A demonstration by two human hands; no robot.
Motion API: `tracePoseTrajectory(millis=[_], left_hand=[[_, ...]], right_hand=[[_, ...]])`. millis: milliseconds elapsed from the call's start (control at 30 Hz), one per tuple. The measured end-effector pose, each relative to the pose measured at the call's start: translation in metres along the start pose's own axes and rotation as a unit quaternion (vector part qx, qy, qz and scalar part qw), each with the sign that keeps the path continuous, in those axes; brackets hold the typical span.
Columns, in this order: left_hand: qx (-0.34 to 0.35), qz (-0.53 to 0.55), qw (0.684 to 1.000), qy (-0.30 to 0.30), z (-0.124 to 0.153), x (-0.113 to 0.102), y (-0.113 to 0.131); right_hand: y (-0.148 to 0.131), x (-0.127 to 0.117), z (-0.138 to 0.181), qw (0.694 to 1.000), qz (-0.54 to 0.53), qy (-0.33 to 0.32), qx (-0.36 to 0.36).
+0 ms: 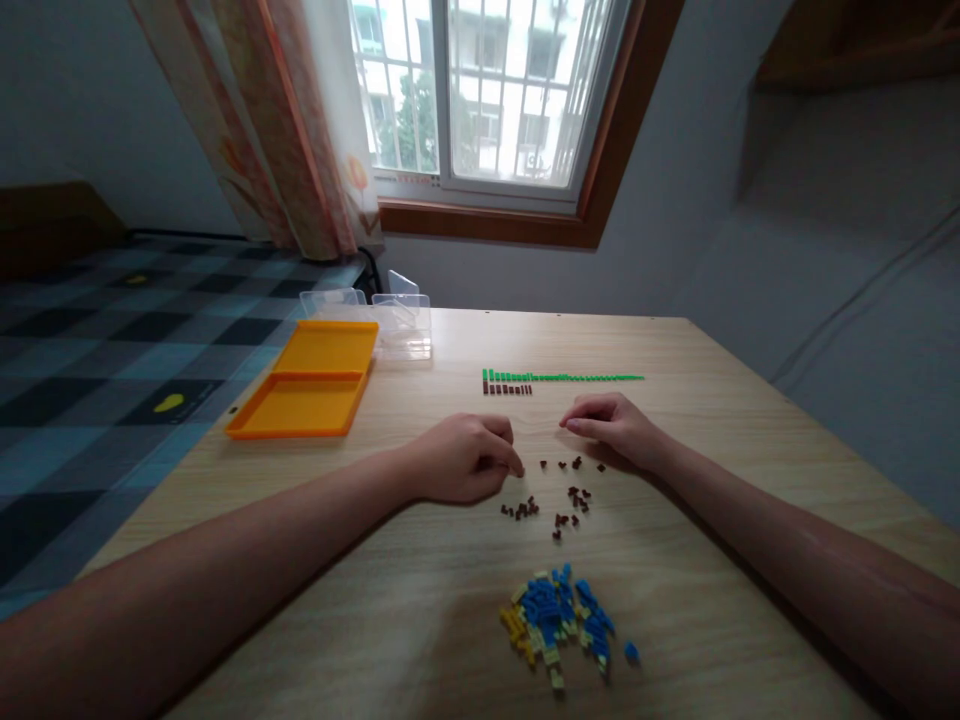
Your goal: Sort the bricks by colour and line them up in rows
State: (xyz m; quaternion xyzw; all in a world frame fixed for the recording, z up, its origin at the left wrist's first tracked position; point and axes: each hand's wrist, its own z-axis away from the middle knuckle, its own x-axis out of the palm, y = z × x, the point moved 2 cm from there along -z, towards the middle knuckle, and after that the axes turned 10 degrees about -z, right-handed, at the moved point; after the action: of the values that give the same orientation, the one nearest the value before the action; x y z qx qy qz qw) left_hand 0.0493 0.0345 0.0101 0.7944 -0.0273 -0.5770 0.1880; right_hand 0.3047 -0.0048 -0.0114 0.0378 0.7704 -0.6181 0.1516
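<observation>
My left hand rests on the wooden table with its fingers curled and pinched at the tips, beside several loose small brown bricks. What the pinch holds is too small to make out. My right hand lies just right of it, fingers pressed together and pointing left, above the same brown bricks. Farther back, a long row of green bricks runs left to right, with a short row of brown bricks under its left end.
A heap of blue and yellow bricks lies near the table's front. An open orange case sits at the left, clear plastic boxes behind it. A checkered bed stands left of the table, a window behind.
</observation>
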Motion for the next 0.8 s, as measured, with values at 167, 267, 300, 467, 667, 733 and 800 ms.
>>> tracePoseTrajectory(millis=[167, 267, 300, 467, 667, 733, 800], left_hand=[[-0.009, -0.011, 1.0, -0.003, -0.001, -0.001, 0.0], [-0.011, -0.011, 1.0, 0.0, -0.002, -0.001, -0.001], [-0.01, -0.013, 1.0, 0.0, -0.002, -0.001, -0.001], [-0.004, -0.04, 0.999, -0.005, -0.002, -0.001, -0.002], [-0.041, -0.1, 0.994, 0.011, -0.002, 0.0, -0.003], [-0.052, -0.117, 0.992, 0.012, -0.002, 0.001, -0.003], [-0.063, -0.13, 0.989, 0.013, -0.002, 0.001, -0.004]], right_hand=[[0.0, 0.002, 0.007, 0.999, -0.011, 0.045, -0.007], [0.004, 0.001, 0.008, 0.997, -0.036, 0.074, 0.003], [0.006, 0.0, 0.007, 0.996, -0.045, 0.077, 0.008], [0.008, -0.004, 0.005, 0.995, -0.076, 0.062, 0.003], [0.0, -0.005, 0.007, 0.997, 0.006, -0.077, -0.03], [-0.002, -0.007, 0.008, 0.994, 0.018, -0.106, -0.031], [-0.005, -0.01, 0.008, 0.989, 0.033, -0.135, -0.042]])
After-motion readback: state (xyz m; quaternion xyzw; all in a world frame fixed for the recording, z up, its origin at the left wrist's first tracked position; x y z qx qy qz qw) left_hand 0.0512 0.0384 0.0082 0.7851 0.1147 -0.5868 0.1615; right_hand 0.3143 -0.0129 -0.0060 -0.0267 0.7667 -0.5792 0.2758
